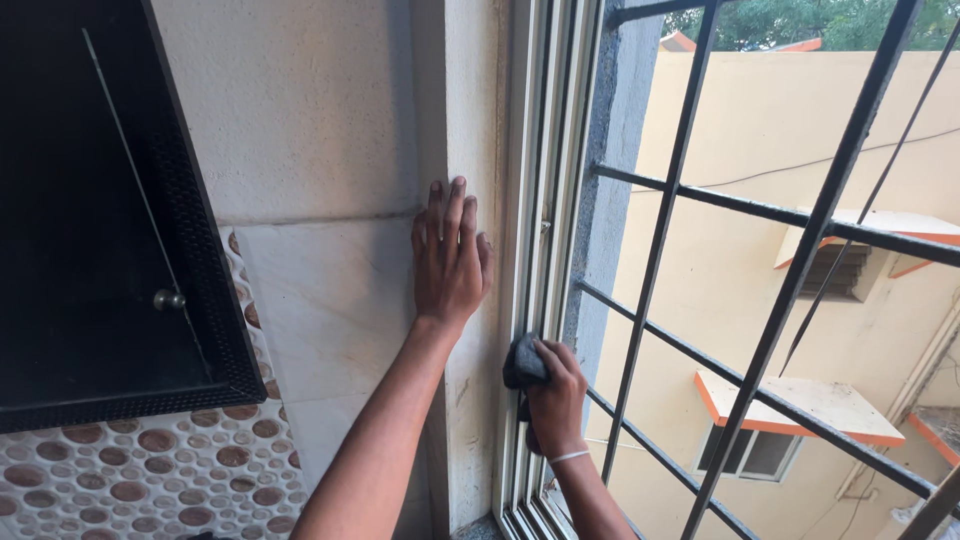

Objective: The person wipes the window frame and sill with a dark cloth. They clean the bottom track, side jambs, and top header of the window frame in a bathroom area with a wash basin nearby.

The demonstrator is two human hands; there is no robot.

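Left hand: the left hand [450, 255] lay flat on the wall edge [470, 120], fingers straight, close together and pointing to twelve o'clock, holding nothing.
Right hand: the right hand [556, 400] was at four o'clock of the left and lower, its fingers curled and clamped on a dark cloth [522, 362].
Cloth position: the cloth was pressed against the vertical window frame [532, 200], at the ten o'clock side of the right hand and low on the frame.
Surroundings: a black metal grille [800, 270] stood at three o'clock of the frame; a black cabinet door [90, 220] with a small knob [168, 299] hung at nine o'clock of the left hand, above a pebble-patterned tile [150, 470].
Judged technique: the wipe appeared best made along the frame channel toward twelve or six o'clock, the cloth kept bunched so a fold reached into the groove.
Judged bracing: the flat left palm seemed a sound support; weight was better kept there than on the frame.
Judged risk: knuckles sat near the grille bars, and a fast stroke might strike them.
Undetermined: dirt on the frame could not be told.
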